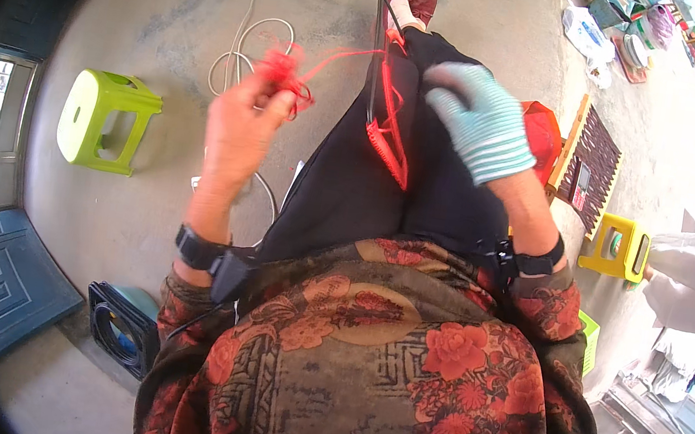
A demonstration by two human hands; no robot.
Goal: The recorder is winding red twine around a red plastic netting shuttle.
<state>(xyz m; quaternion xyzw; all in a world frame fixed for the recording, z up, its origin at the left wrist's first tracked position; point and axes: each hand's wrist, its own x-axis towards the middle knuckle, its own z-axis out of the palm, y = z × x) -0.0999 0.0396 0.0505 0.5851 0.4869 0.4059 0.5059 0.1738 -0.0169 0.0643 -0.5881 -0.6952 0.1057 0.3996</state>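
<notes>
My bare left hand [241, 128] pinches a loose tangle of red cord [282, 77], which is blurred. A single strand runs from the tangle to a thin dark frame [375, 63] standing along my black-trousered legs. Red cord is wound around the frame's near end [389, 154] and stretches along one side. My right hand [482, 125], in a white and teal striped glove, is held just right of the frame, over my thigh. Its thumb stands apart from its fingers, and nothing shows between them; the fingertips are slightly blurred.
A green stool [106, 119] and a coiled white cable [250, 55] are at the left. On the right are a red bag [540, 137], a wood-edged rack of dark strips [592, 161] bearing a small device, and a yellow stool [620, 248]. Another person's clothing [691, 271] shows at far right.
</notes>
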